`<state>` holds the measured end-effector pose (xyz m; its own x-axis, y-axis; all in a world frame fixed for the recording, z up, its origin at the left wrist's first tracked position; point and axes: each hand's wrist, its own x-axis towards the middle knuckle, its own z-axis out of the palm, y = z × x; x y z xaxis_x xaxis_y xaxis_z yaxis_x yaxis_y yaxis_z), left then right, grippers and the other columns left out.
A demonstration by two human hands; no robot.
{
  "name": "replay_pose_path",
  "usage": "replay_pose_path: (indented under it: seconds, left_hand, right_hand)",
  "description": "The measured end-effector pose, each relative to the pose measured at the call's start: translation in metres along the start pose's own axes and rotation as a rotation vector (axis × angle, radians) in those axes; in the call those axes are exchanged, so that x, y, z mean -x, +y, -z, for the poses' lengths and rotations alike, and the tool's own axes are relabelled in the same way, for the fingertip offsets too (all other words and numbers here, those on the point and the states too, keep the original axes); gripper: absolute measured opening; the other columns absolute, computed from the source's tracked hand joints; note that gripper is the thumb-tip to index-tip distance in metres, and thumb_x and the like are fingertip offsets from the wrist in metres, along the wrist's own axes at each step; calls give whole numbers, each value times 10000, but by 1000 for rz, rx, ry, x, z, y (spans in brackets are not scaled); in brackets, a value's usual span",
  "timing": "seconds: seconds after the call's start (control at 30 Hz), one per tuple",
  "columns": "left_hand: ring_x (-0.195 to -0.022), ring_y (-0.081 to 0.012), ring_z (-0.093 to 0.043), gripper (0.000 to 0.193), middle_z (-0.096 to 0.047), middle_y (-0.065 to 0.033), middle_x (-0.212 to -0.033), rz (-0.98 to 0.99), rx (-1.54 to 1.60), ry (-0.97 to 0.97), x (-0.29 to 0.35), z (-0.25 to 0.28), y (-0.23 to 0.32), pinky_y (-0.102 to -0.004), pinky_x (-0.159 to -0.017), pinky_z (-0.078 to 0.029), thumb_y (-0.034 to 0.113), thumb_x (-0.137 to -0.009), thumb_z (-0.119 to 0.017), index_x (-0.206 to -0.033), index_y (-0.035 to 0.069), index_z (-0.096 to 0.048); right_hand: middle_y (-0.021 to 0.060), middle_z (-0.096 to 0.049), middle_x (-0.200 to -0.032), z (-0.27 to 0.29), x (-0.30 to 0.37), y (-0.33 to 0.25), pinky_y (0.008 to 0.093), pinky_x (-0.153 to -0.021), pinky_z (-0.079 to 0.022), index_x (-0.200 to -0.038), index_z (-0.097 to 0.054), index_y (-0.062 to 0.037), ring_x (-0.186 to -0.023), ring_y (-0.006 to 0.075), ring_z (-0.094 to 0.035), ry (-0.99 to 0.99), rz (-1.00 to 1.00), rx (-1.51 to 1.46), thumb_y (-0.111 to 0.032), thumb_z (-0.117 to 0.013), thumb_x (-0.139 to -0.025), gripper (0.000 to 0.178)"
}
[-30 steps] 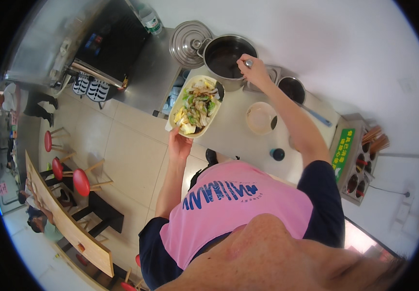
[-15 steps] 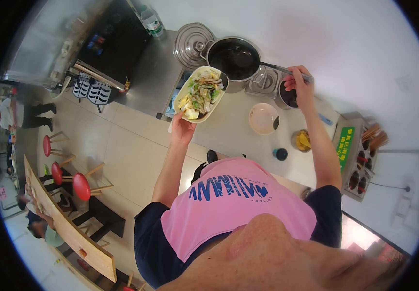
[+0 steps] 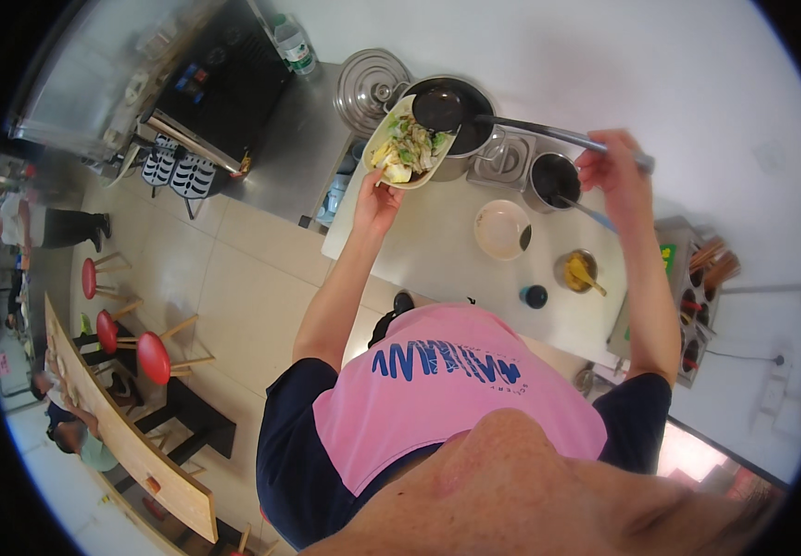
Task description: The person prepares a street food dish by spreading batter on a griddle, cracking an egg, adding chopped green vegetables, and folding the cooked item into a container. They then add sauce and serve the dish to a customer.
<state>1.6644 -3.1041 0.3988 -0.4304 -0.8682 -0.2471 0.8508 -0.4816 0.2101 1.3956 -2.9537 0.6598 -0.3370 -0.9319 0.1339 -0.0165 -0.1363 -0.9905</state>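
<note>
My left hand (image 3: 377,208) is closed on the near rim of a pale oblong dish (image 3: 372,156), tilted at the near-left edge of a steel pot (image 3: 460,169). Leafy greens, yellow pieces and brownish bits (image 3: 409,148) fill the dish. From the right, my right hand (image 3: 617,176) grips the end of a long-handled ladle (image 3: 437,110). The ladle's bowl, filled with dark liquid, hangs over the dish's far end and the pot's mouth. Whether any liquid is running out, I cannot tell. Part of the pot's inside is hidden behind dish and ladle.
A pot lid (image 3: 371,91) lies left of the pot. Nearby on the counter (image 3: 474,278) are a lidded steel container (image 3: 504,167), a small dark-filled pot (image 3: 551,182), a pale bowl (image 3: 502,229), a yellow-filled bowl (image 3: 578,271) and a dark-topped jar (image 3: 535,296). Utensil holders (image 3: 695,315) stand right.
The ladle has come up out of the pot to the dish's far end, my right hand shifting right. My left hand has carried the dish up and right, against the pot.
</note>
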Motion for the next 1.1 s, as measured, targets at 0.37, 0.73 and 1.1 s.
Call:
replay_pose_path:
  seconds: [0.37, 0.73, 1.1]
  left_hand:
    - [-980, -204, -576, 294, -568, -78, -1068, 42, -2, -7, 2, -13, -2, -333, -854, -508, 129, -812, -596, -1073, 23, -511]
    - [-741, -130, -570, 234, -590, -52, -959, 26, 0, 24, 13, -15, 1, -264, -698, -525, 130, -797, -593, -1004, 40, -529]
    - [-1031, -202, -566, 340, -562, -79, -1152, 50, 27, -96, 33, 0, 24, -313, -827, -511, 147, -828, -539, -1142, 28, -482]
  right_hand:
    - [100, -595, -761, -57, 49, 3, 244, -561, -491, -964, -557, 15, -629, 118, -556, -137, 77, 217, -125, -461, -909, 178]
    - [81, -599, -784, -57, 51, 4, 233, -584, -497, -975, -564, 11, -649, 100, -560, -96, 110, 295, -105, -488, -901, 158]
    - [68, -592, -749, -75, 51, 8, 232, -585, -435, -900, -597, 16, -640, 116, -555, -186, 486, 579, 11, -554, -805, 104]
